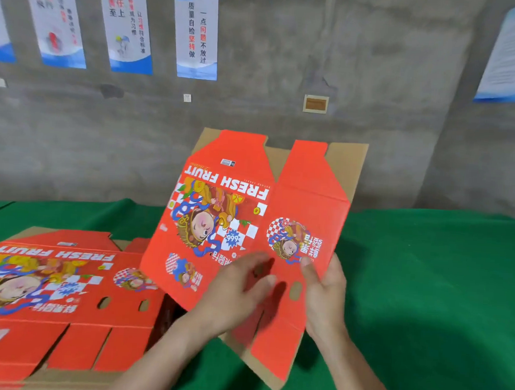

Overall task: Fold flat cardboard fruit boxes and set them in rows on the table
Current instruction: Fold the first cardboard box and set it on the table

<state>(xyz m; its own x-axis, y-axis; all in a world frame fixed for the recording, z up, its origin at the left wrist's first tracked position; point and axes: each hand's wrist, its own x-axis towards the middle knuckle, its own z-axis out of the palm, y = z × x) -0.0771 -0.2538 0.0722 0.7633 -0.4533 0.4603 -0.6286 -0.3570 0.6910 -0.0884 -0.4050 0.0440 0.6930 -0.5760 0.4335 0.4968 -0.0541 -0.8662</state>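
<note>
At eight o'clock the box stack (48, 287) is being cut off by the frame edges; the held box (234, 208) is being partly covered by the blurred left hand (238, 287).

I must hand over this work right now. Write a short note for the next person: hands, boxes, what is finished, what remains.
Right hand pinches the raised flat box near its lower right edge, thumb on the printed face.
Left hand lies on the same face; blurred, grip unclear.
Stack of flat boxes lies at the left of the green table.
Done: one box in hand, not yet folded.
Left: fold it, set it down; no folded box is in view.
</note>
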